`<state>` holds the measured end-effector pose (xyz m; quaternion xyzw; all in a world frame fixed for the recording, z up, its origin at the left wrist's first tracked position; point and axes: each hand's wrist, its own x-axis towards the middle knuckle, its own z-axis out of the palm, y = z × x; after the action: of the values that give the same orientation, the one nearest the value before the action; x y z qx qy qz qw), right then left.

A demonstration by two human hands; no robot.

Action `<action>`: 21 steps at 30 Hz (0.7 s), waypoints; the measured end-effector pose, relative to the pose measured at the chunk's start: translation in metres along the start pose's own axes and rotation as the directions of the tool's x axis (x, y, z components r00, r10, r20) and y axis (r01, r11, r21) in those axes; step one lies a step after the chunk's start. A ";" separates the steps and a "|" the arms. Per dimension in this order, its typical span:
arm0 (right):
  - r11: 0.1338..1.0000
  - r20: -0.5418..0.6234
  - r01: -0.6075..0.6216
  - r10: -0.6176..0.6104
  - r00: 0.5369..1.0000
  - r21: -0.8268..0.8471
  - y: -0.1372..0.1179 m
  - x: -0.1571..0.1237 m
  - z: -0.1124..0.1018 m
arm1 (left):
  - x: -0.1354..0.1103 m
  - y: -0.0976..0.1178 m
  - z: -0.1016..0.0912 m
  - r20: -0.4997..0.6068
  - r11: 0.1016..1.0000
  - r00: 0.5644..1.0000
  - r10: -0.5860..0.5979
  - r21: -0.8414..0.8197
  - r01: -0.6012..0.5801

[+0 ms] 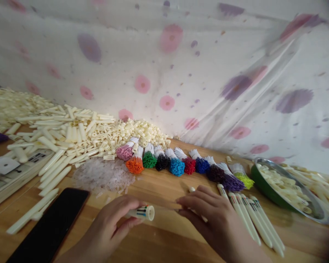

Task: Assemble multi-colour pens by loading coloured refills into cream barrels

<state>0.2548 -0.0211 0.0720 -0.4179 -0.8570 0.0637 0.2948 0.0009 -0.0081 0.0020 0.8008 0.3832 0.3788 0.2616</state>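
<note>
My left hand (113, 219) is closed around a cream multicolour pen barrel (146, 212), whose open round end points right. Coloured sliders show in the slots along its side. My right hand (211, 215) is pinched just to the right of that barrel, fingertips together. A thin dark tip shows at those fingertips, but what they grip is mostly hidden. A small cream end (192, 189) peeks out behind the right hand's knuckles. Beyond both hands runs a row of bundled refills with coloured ends, among them an orange bundle (135, 164) and a light blue bundle (177, 166).
Several multicolour pens (259, 219) lie right of my right hand. A green-sided bowl (268, 188) of cream parts stands farther right. At left are a black phone (50, 223), a power strip (19, 175), translucent small pieces (102, 175) and heaped cream pen parts (79, 128).
</note>
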 end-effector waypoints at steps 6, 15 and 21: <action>0.840 0.098 -0.467 0.508 0.856 -0.276 0.039 0.003 0.062 | -0.002 -0.010 0.004 -0.123 0.997 0.990 -0.074 -0.007 0.074; 0.682 -0.089 -0.630 0.649 0.756 -0.371 0.079 0.015 0.043 | -0.002 -0.013 0.011 -0.183 0.958 0.952 -0.245 -0.195 0.209; 0.587 -0.086 -0.670 0.720 0.689 -0.454 0.126 0.036 0.011 | -0.004 -0.019 0.020 -0.117 0.940 0.944 -0.309 -0.188 0.284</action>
<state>0.3174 0.0885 0.0346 -0.7713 -0.6294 -0.0043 0.0947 0.0074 -0.0030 -0.0251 0.6790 0.4843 0.4232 0.3541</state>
